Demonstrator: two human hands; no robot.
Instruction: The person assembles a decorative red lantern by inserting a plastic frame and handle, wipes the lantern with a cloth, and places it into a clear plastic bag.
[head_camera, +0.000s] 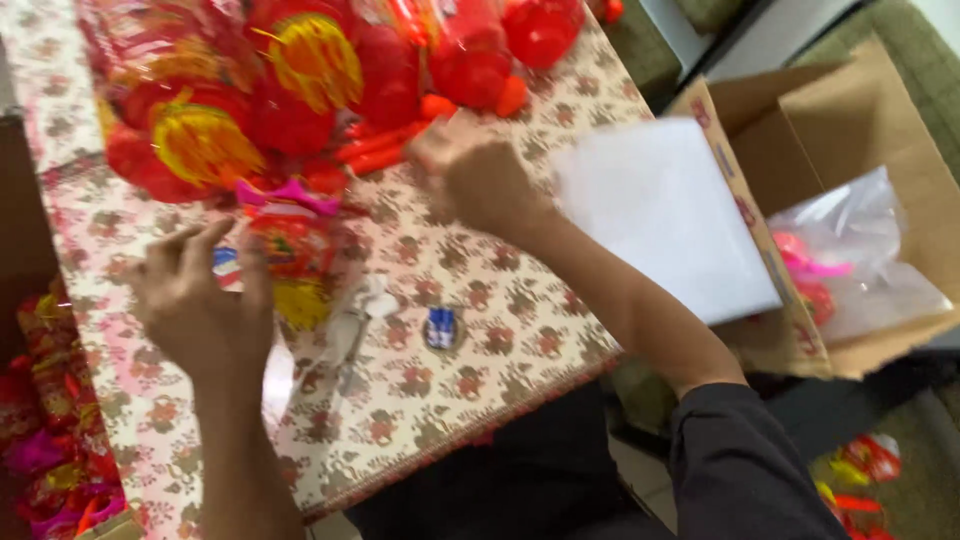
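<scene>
Packing step, by the look of it: the left hand (200, 300) grasps a wrapped red toy (290, 245) at the bench's (500, 330) near left; the right hand (470, 175), loosely curled and grasping nothing, reaches the far red pile (290, 90); next calls for a firm pinch.

Two hands, one cardboard box (870, 110), one white sheet (665, 215), one small blue item (440, 327).

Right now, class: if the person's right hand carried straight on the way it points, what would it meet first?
The right hand points up the patterned table, so it would probably first meet the orange-red sticks at the edge of the red wrapped toys, though motion blur leaves depth uncertain.
</scene>
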